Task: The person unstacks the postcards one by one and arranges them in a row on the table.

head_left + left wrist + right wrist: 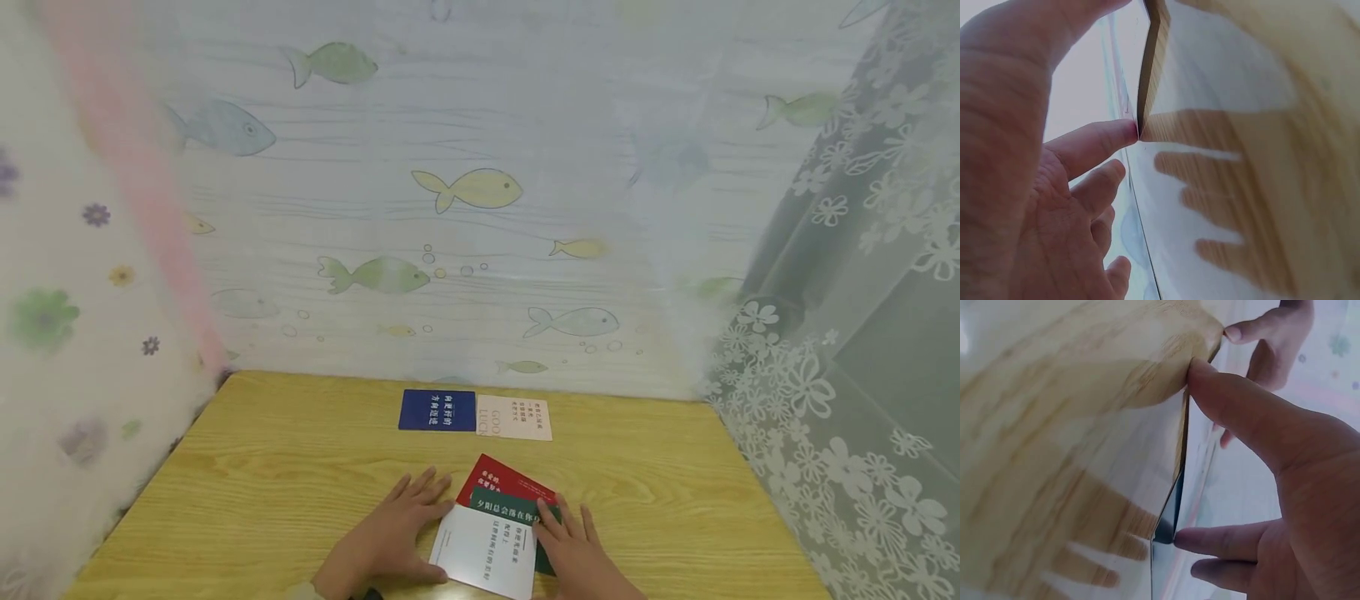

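Note:
A white card (483, 550) with printed text lies on top of a green card (504, 505) and a red card (510, 481), which fan out beyond its far edge. My left hand (405, 527) spans the white card's left side, index fingertip at the far corner and thumb near the lower edge. In the left wrist view the index finger (1100, 142) meets the card's edge. Over the right side lies my right hand (576, 550), its fingers reaching across the green and white cards. The right wrist view has its thumb (1229, 394) at the card edge.
Farther back on the wooden table (300, 450), a blue card (437, 410) and a pale pink card (517, 417) lie side by side. A fish-print curtain (465, 275) hangs behind the table, with a lace curtain (847, 467) on the right.

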A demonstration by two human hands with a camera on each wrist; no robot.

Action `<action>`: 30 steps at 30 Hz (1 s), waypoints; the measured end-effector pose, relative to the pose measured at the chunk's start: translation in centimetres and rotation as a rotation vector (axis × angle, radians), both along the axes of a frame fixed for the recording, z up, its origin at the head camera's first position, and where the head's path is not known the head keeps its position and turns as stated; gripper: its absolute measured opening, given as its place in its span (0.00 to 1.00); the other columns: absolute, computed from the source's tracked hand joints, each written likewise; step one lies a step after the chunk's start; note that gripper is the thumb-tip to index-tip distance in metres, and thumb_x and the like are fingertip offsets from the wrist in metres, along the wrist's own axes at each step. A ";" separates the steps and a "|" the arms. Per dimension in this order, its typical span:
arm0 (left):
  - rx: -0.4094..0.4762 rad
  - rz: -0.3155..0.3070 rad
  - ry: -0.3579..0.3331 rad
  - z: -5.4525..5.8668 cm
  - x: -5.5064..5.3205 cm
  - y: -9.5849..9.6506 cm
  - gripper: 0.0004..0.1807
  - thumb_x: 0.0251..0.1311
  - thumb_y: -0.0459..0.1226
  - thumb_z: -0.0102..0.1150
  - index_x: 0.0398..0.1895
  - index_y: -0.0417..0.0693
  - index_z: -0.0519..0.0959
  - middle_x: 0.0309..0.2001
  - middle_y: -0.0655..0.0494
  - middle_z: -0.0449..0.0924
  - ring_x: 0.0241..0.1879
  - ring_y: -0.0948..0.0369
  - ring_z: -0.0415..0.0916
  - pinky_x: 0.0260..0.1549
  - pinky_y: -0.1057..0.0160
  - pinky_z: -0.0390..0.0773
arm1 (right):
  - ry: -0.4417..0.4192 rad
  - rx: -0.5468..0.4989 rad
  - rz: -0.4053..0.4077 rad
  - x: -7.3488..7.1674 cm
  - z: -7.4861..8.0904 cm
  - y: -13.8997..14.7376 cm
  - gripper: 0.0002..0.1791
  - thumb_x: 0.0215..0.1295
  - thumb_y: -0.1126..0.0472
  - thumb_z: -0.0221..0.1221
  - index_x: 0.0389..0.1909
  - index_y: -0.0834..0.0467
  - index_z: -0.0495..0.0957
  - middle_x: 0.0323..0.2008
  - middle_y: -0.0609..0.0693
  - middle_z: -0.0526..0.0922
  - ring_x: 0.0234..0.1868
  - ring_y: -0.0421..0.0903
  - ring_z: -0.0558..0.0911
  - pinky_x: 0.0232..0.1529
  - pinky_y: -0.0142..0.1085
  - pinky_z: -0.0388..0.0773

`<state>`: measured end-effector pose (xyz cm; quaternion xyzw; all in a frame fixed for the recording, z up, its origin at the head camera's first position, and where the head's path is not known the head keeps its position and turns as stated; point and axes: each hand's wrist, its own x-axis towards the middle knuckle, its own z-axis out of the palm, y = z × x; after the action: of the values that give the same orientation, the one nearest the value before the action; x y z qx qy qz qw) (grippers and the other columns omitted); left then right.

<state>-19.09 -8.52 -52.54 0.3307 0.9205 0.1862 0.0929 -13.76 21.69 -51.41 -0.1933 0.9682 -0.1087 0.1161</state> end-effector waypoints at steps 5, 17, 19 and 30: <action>0.000 0.015 -0.005 0.0 0.3 0.0 0.51 0.44 0.67 0.69 0.73 0.55 0.72 0.79 0.57 0.60 0.81 0.49 0.48 0.77 0.39 0.48 | -0.018 -0.024 -0.040 -0.2 -0.1 0.0 0.53 0.37 0.32 0.76 0.61 0.62 0.74 0.73 0.65 0.65 0.76 0.71 0.56 0.69 0.77 0.49; -0.020 0.025 0.014 -0.3 0.9 0.0 0.52 0.47 0.71 0.65 0.74 0.57 0.70 0.79 0.58 0.58 0.81 0.50 0.46 0.78 0.41 0.49 | -0.017 -0.069 -0.050 -0.5 0.0 -0.1 0.50 0.39 0.29 0.75 0.55 0.59 0.74 0.74 0.67 0.63 0.77 0.72 0.52 0.71 0.75 0.46; -0.021 0.017 0.021 -0.3 0.9 -0.2 0.52 0.47 0.71 0.64 0.75 0.57 0.70 0.79 0.57 0.58 0.81 0.49 0.47 0.78 0.40 0.49 | -0.005 -0.064 -0.041 -0.5 -0.1 -0.1 0.50 0.39 0.28 0.74 0.55 0.59 0.74 0.73 0.67 0.65 0.77 0.72 0.53 0.71 0.75 0.47; 0.014 0.003 -0.014 0.1 0.8 -0.8 0.57 0.41 0.71 0.69 0.75 0.54 0.69 0.80 0.54 0.57 0.81 0.48 0.47 0.77 0.39 0.49 | 0.052 -0.106 -0.018 -0.3 -0.2 0.5 0.50 0.41 0.22 0.68 0.55 0.56 0.73 0.72 0.63 0.68 0.77 0.67 0.57 0.73 0.70 0.51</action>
<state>-18.26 -9.34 -52.44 0.3286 0.9190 0.1951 0.0969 -14.10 22.20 -51.65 -0.1930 0.9655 -0.1557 0.0793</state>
